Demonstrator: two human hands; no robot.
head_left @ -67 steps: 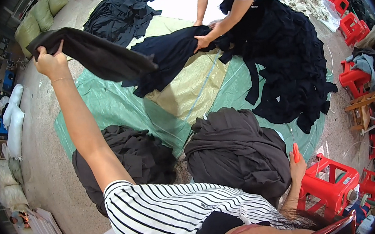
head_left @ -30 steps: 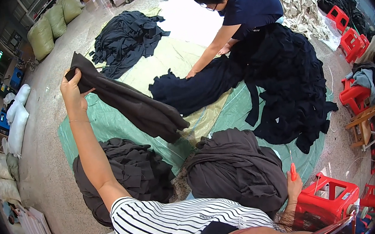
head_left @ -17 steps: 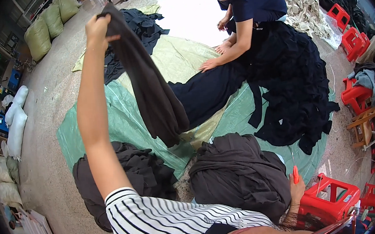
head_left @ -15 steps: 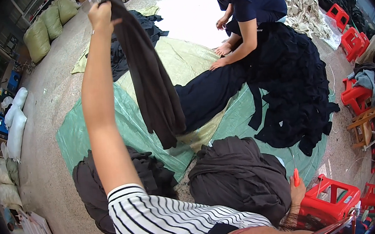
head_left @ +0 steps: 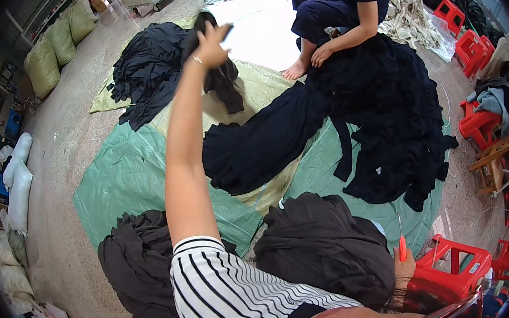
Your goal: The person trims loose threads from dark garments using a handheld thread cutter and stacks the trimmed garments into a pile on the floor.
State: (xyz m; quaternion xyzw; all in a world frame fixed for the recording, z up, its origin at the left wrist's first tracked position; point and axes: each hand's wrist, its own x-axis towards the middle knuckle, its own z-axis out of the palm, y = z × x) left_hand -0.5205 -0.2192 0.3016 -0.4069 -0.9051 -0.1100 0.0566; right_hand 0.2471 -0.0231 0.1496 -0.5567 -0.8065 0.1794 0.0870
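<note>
My left arm reaches far out over the sheets. At its end my left hand has its fingers spread, somewhat blurred, over a dark brown cloth that hangs below and behind it. Low on the right, my right hand is closed round a thin-shafted tool with an orange handle, its shaft pointing away from me. Beside that hand lies a big heap of dark brown cloth. A second brown heap sits to the left, partly behind my striped sleeve.
A co-worker sits at the upper right beside a navy cloth pile. Layered navy pieces lie across green and yellowish sheets. Another dark pile is at the far left. Red stools line the right side.
My left hand has moved right and its fingers have spread from their grip. The long brown cloth has swung away from me. The co-worker has leaned back from the navy pieces.
</note>
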